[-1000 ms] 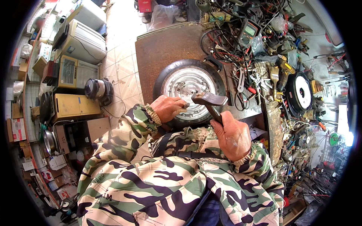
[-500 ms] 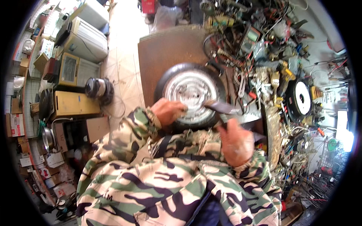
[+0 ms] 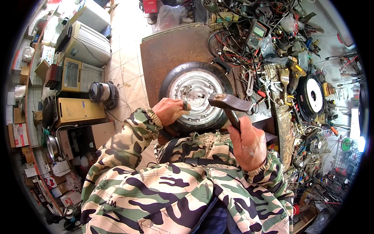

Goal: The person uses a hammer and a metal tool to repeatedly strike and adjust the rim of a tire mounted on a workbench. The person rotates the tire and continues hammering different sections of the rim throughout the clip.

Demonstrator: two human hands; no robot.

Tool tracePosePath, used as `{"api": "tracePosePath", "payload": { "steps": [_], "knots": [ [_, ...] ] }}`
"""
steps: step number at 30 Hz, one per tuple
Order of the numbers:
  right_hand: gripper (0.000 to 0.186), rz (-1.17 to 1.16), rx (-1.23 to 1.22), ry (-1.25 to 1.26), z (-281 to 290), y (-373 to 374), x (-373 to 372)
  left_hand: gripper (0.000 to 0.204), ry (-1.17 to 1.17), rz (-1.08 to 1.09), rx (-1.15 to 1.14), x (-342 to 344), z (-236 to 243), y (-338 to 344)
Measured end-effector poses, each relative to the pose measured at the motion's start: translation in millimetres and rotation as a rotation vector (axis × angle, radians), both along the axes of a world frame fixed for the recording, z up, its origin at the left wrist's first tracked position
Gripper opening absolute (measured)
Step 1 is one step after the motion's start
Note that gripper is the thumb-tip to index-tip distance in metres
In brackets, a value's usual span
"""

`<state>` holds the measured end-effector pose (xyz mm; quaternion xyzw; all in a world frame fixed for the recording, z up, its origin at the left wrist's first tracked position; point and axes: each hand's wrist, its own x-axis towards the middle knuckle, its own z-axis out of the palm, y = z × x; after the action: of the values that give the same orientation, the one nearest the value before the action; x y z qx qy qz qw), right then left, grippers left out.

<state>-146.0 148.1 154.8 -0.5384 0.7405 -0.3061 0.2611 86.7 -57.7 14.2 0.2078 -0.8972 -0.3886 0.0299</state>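
Observation:
A small wheel with a black tyre (image 3: 170, 78) and a shiny metal rim (image 3: 194, 87) lies flat on a brown workbench (image 3: 167, 46). My left hand (image 3: 168, 110) rests on the wheel's near left edge and grips a short metal piece against the rim. My right hand (image 3: 249, 142) is shut on the handle of a hammer (image 3: 230, 103). The hammer's head hangs just above the rim's right side. Camouflage sleeves cover both forearms.
Tangled cables, a multimeter (image 3: 259, 30), hand tools and a round black speaker (image 3: 311, 93) crowd the bench to the right. On the tiled floor to the left stand boxy appliances (image 3: 80, 76) and a round cooker (image 3: 100, 93).
The hammer head has lifted and shifted slightly over the rim's right side. My left hand stays on the wheel's edge. The view has tilted a little.

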Motion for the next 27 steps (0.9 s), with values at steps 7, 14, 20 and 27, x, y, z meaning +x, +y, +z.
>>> {"api": "tracePosePath", "payload": {
  "steps": [7,14,20,27],
  "knots": [
    [0.022,0.068,-0.045,0.043,4.2,-10.0,7.3,0.018,0.101,-0.238,-0.268,0.9,-16.5,-2.9],
    [0.025,-0.035,-0.406,-0.103,37.1,-6.4,12.1,0.021,0.092,-0.179,-0.224,-3.2,-1.8,3.3],
    [0.024,0.206,0.115,0.278,-27.0,-15.7,14.3,0.02,0.012,-0.156,-0.203,1.5,-2.6,12.0],
    [0.019,-0.012,-0.162,0.076,3.4,-1.2,0.1,0.016,0.112,-0.004,-0.079,6.4,-7.2,7.1]
  ]
}}
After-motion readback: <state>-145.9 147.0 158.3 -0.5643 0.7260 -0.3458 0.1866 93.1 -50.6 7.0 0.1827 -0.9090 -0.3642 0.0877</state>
